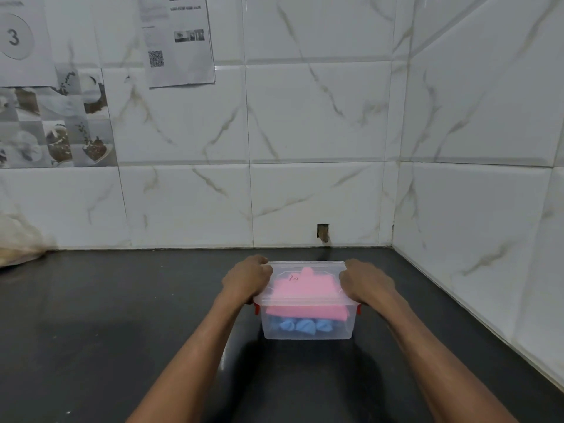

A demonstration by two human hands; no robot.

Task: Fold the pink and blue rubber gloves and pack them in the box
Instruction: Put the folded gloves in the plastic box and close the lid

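Here, clear lidded plastic box (308, 329) on dark countertop (122, 315); folded pink rubber glove (305, 293) above blue rubber glove (300, 326); left hand (247, 279) and right hand (364, 282) curled, gripping lid (305, 267) edges.

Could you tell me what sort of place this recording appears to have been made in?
Probably a kitchen corner: a dark countertop meets marble-patterned wall tiles, with decorative food-picture tiles at left. Printed sheets taped to the wall suggest a staged recording spot.
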